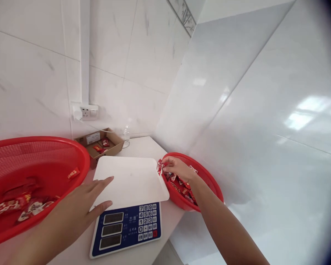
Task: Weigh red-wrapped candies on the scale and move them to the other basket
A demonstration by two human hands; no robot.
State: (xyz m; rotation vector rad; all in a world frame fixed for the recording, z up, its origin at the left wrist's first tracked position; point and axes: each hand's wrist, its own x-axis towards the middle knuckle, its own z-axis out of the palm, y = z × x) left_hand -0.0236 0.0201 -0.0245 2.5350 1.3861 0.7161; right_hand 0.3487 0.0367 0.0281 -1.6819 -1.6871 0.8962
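Observation:
My right hand (176, 167) pinches a small red-and-white wrapped packet (160, 168) over the near-left rim of the right red basket (209, 180). More red wrapped packets (183, 187) lie inside that basket. My left hand (89, 197) has its fingers spread, and it hovers over or rests on the left edge of the white weighing plate (132, 180); I cannot tell whether it touches. The plate is bare and tops a digital scale (127, 230) with a blue keypad panel and dark displays.
A large red basket (84, 154) with several wrapped packets stands at the left. Behind the scale are a cardboard box (114, 147) holding a few red packets and a clear plastic bottle (126, 134). A wall socket (85, 112) has a plug and cord. Tiled walls border the white table (143, 145).

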